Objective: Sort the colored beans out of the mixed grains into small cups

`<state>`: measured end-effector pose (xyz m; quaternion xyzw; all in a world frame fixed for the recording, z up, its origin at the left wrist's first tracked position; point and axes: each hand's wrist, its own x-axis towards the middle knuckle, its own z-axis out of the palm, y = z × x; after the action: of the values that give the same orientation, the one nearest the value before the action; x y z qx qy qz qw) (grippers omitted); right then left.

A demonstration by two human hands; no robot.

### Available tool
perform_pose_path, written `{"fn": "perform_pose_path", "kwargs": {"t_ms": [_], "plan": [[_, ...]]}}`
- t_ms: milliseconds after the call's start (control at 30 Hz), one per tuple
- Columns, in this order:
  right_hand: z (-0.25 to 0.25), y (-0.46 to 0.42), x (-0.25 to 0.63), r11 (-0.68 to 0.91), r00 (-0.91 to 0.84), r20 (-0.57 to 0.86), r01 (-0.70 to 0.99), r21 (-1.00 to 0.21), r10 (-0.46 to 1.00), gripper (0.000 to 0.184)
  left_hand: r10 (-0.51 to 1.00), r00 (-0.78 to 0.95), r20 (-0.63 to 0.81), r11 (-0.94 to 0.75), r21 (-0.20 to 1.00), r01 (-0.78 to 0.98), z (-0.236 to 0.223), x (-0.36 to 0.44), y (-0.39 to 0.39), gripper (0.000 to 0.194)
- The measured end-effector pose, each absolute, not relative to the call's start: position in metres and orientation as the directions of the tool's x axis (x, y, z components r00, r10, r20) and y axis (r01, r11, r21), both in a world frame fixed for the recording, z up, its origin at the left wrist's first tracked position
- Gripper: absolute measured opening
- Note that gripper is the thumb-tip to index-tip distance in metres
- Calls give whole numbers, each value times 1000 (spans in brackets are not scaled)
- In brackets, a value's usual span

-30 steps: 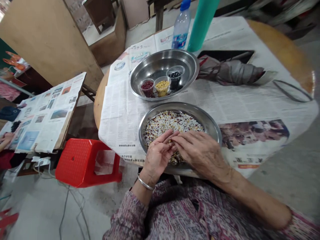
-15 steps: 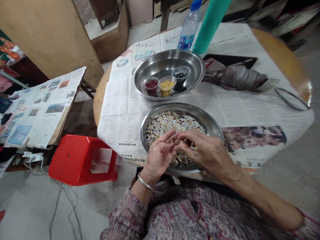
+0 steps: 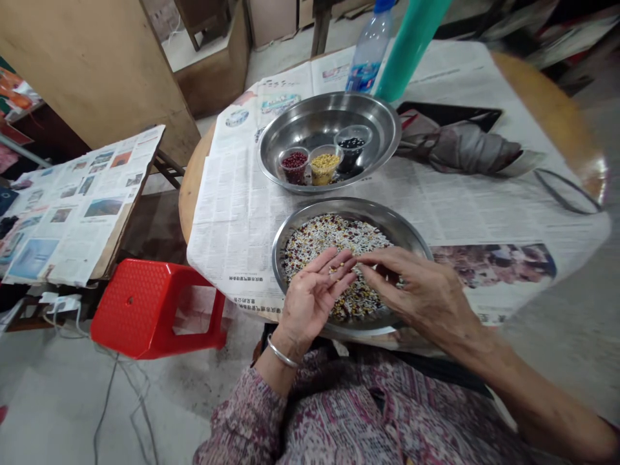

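My left hand (image 3: 310, 300) is turned palm up over the near basin, its fingers stretched out. A few yellow beans (image 3: 336, 268) rest on those fingers. Beside the left fingertips is my right hand (image 3: 411, 287), thumb and forefinger slightly apart, with nothing visible between them. Under both hands sits a steel basin (image 3: 416, 242) holding a mix of white grains with dark red, yellow and black beans (image 3: 334, 232). Farther back, a second steel basin (image 3: 285, 135) holds three clear cups: one of red beans (image 3: 294, 166), one of yellow beans (image 3: 324, 166) and one of black beans (image 3: 351, 147).
Newspaper (image 3: 232, 219) covers the round table. Behind the far basin stand a water bottle (image 3: 369, 51) and a green cylinder (image 3: 411, 48). A folded grey umbrella (image 3: 465, 148) lies at the right. A red stool (image 3: 140, 307) and another newspaper-covered table (image 3: 92, 200) are to the left.
My right hand has drawn back to the right from my left palm, and its thumb and forefinger have parted. The yellow beans on my left fingers now show. The view has shifted slightly.
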<state>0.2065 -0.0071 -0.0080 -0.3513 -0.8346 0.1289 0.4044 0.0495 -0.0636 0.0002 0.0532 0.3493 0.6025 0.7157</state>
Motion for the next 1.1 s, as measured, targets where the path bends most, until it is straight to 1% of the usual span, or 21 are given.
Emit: {"fn": "perform_pose_path", "kwargs": {"t_ms": [67,133,233,300,367,433,533,600,667,733,800,867,933,1000,1100], "plan": [[-8,-10,206,702,-412,572,487,-520,710,10,901,30,-433,267,498,-825,0,50,-63,52],[-9,-12,204,634,-381,509,521,-571,772,13,902,27,-431,265,501,-824,1,50,-63,50],[-10,-12,199,474,-342,334,536,-698,879,26,900,16,-435,264,516,-815,2,50,-63,50],[-11,-10,195,379,-361,212,496,-781,908,33,901,12,-433,261,522,-812,2,51,-64,50],[-11,-9,192,318,-379,142,454,-833,914,37,904,13,-428,260,523,-812,2,51,-64,50],[-12,-9,191,300,-369,140,424,-854,919,36,903,15,-430,262,521,-813,1,51,-64,50],[-12,-9,193,344,-342,206,417,-841,917,29,900,14,-435,262,516,-816,1,51,-63,51],[-11,-8,195,419,-313,299,452,-788,901,23,903,12,-430,254,511,-821,0,51,-63,48],[-8,-7,197,530,-298,439,498,-686,848,15,905,7,-425,244,507,-827,0,51,-63,41],[-3,-6,196,655,-351,562,519,-549,749,12,902,-6,-432,237,508,-828,0,52,-63,34],[1,-6,193,760,-466,614,513,-399,637,14,892,-22,-452,240,514,-824,0,52,-63,29],[3,-6,189,820,-574,608,512,-257,549,14,878,-33,-478,253,520,-816,1,53,-63,29],[4,-6,187,837,-647,569,526,-149,508,14,865,-36,-501,268,521,-810,2,53,-63,30],[4,-5,185,836,-698,514,543,-76,500,15,857,-37,-513,275,517,-810,3,54,-63,29],[4,-4,186,843,-760,435,538,3,483,17,854,-38,-519,269,502,-822,4,55,-62,30]]}}
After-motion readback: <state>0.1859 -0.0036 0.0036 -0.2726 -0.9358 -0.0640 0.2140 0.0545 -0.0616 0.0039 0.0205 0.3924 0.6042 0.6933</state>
